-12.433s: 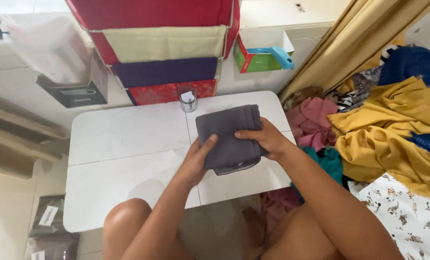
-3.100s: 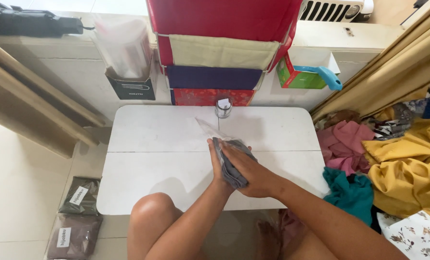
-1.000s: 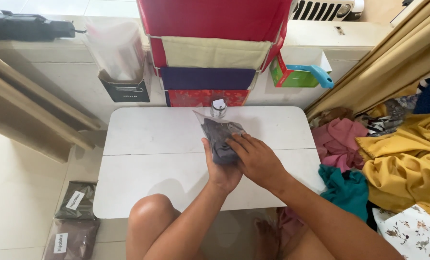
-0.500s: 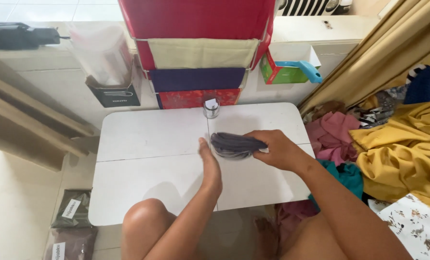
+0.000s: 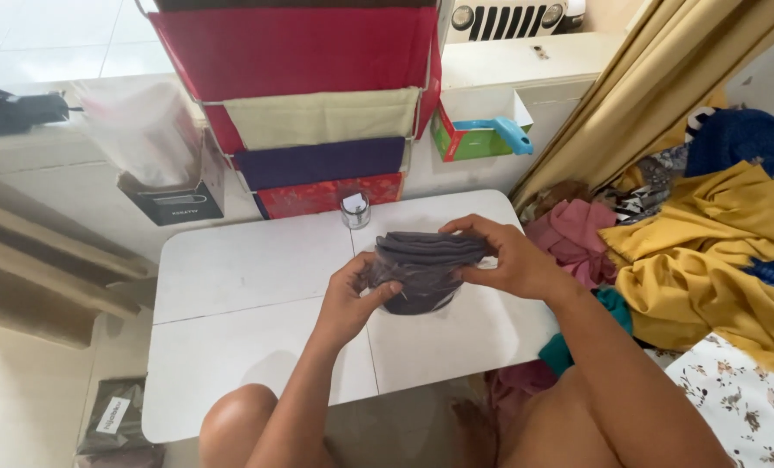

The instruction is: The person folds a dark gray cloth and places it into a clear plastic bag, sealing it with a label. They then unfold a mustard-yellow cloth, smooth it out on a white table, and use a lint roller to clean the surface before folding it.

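A folded grey cloth point(image 5: 423, 269) is clasped between the left hand point(image 5: 350, 299) and right hand point(image 5: 508, 258), lifted above the bench point(image 5: 231, 286) near its right edge. Judged soft, light, floppy; best pinched at both folded ends.

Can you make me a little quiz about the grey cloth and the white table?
1. True or false: the folded grey cloth lies flat on the white table.
2. Which hands have a grip on it? A left only, B right only, C both.
3. What small thing stands behind the cloth on the table?

Key: 1 false, it is held up. 2 C, the left hand and the right hand. 3 A small glass jar.
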